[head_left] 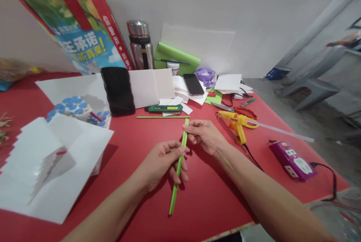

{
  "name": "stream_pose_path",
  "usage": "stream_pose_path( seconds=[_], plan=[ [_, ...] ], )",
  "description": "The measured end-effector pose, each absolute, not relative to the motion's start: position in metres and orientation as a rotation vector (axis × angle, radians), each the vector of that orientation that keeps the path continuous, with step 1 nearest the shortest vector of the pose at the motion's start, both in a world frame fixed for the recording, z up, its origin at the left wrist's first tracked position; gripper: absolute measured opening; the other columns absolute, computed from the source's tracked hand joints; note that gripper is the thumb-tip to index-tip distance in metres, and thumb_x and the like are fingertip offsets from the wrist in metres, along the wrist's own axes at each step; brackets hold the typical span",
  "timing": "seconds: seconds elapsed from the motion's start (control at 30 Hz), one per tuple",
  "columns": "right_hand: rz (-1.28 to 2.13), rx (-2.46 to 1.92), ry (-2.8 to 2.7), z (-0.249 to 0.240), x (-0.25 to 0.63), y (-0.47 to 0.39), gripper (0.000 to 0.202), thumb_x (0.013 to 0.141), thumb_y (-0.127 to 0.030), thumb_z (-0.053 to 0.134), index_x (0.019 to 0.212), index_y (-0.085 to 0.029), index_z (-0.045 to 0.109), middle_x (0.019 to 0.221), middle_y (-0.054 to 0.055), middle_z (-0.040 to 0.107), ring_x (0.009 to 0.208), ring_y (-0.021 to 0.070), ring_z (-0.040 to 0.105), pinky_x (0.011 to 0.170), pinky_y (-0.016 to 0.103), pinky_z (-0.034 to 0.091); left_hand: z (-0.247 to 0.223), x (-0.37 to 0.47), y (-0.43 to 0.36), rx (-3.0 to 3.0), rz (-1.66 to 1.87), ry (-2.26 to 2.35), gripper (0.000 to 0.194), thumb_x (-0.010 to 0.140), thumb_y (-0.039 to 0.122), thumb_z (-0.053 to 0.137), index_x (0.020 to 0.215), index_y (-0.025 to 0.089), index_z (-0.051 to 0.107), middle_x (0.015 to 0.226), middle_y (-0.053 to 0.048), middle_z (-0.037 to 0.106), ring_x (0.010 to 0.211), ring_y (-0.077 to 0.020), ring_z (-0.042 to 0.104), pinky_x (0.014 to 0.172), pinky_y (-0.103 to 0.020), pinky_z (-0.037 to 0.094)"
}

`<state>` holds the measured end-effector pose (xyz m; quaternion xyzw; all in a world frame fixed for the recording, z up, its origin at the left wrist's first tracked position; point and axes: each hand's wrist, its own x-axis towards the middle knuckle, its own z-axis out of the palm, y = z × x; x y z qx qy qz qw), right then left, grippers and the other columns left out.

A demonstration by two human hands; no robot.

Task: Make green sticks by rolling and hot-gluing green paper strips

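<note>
A narrow bright-green folded strip [178,172], seemingly paper, is held in both hands above the red table. My left hand [169,155] pinches it near the middle, thumb on top and fingers behind. My right hand [203,133] grips it close to its upper end with thumb and forefinger. The lower end of the strip points toward me. Beyond the hands lies a thin green stick [163,117], and just behind that a green utility knife [165,108]. To the right of my right hand is a yellow hot glue gun [238,123] with a long clear glue stick in it.
Orange-handled scissors [246,113] lie behind the glue gun. A purple power strip [293,161] sits at the right. White folded paper [84,151] covers the left side of the red table [135,215]. A black phone-like slab [117,91], a phone [193,84] and a steel thermos [140,46] stand farther back.
</note>
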<state>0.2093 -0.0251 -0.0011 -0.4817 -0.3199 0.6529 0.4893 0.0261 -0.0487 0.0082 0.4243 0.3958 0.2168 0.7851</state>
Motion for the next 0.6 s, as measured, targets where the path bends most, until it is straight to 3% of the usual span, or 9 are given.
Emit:
stream_pose_path(
  seconds=[0.13,0.3,0.6],
  plan=[
    [1.688,-1.087,-0.78,0.002,0.213,-0.025,0.039,0.058,-0.037,0.099,0.072,-0.014,0.071,0.056,-0.001,0.066,0.048,0.0075,0.057,0.047,0.018,0.046,0.008,0.027,-0.048,0.866,0.468,0.845,0.03,0.087,0.041,0.073,0.094,0.013,0.064,0.063,-0.003,0.069,0.047,-0.0192,0.071,0.036,-0.019,0.05],
    [1.665,-1.112,-0.787,0.006,0.211,-0.022,0.039,0.055,-0.033,0.1,0.073,-0.013,0.072,0.055,-0.003,0.065,0.045,0.0062,0.055,0.043,0.017,0.041,0.008,0.025,-0.045,0.847,0.463,0.834,0.034,0.086,0.045,0.075,0.093,0.014,0.062,0.063,-0.002,0.069,0.046,-0.0182,0.07,0.036,-0.019,0.05],
    [1.62,-1.146,-0.79,-0.001,0.21,-0.024,0.034,0.065,-0.039,0.096,0.073,-0.015,0.073,0.056,0.0,0.066,0.048,0.0083,0.055,0.05,0.021,0.045,0.004,0.016,-0.043,0.843,0.384,0.824,0.036,0.088,0.048,0.073,0.095,0.015,0.061,0.063,-0.003,0.069,0.045,-0.0191,0.07,0.034,-0.018,0.047]
  ],
)
